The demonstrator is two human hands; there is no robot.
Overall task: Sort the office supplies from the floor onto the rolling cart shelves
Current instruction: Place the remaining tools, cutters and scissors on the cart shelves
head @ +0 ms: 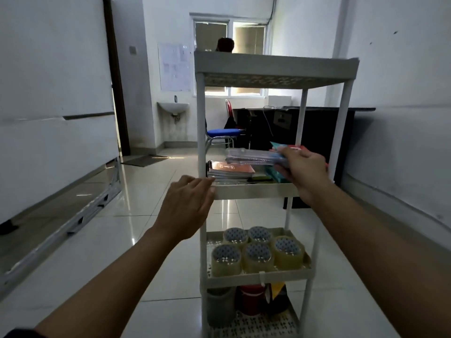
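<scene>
Nearest, at the cart's [251,191] foot, the bottom shelf holds dim containers [246,301], blurred beyond naming. Above them five tape rolls [256,252] stand together on the third shelf. The left hand [188,206] reaches out with relaxed, straight fingers, fingertips at the front rim of the second shelf. The right hand [301,169] grips a clear packet [253,158], perhaps pens, level over that shelf, above a stack of notebooks [230,170]. Behind stand a blue chair [224,132] and dark desk [317,123].
</scene>
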